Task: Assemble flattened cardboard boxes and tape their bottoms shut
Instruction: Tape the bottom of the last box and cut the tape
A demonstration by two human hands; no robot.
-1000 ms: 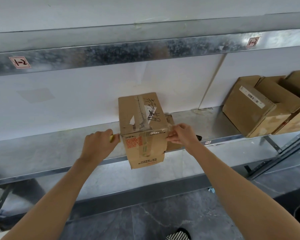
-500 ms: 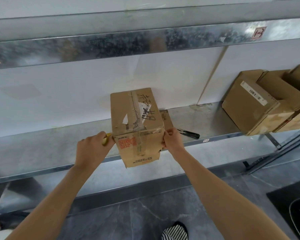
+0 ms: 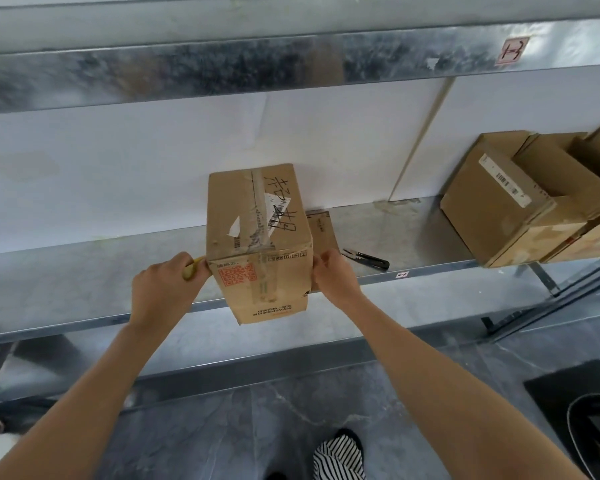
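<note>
A brown cardboard box (image 3: 257, 237) is at the front edge of a metal shelf (image 3: 84, 271), near the middle of its length. Its near end juts past that edge toward the person. A strip of clear tape (image 3: 262, 216) runs along the top face and down the near face, beside handwritten black marks and a torn white label.

The hands are apart, one on each side of the box. The left hand (image 3: 163, 292) is curled around a small yellow object (image 3: 193, 266), mostly hidden, which touches the box's upper left corner. The right hand (image 3: 333, 275) grips the box's right edge, thumb on the near face.

Just behind the right hand a flat piece of cardboard (image 3: 321, 230) lies on the shelf, and black-handled snips (image 3: 366, 258) lie near the front edge. Several more cardboard boxes (image 3: 499, 209) sit tilted at the shelf's right end.
</note>
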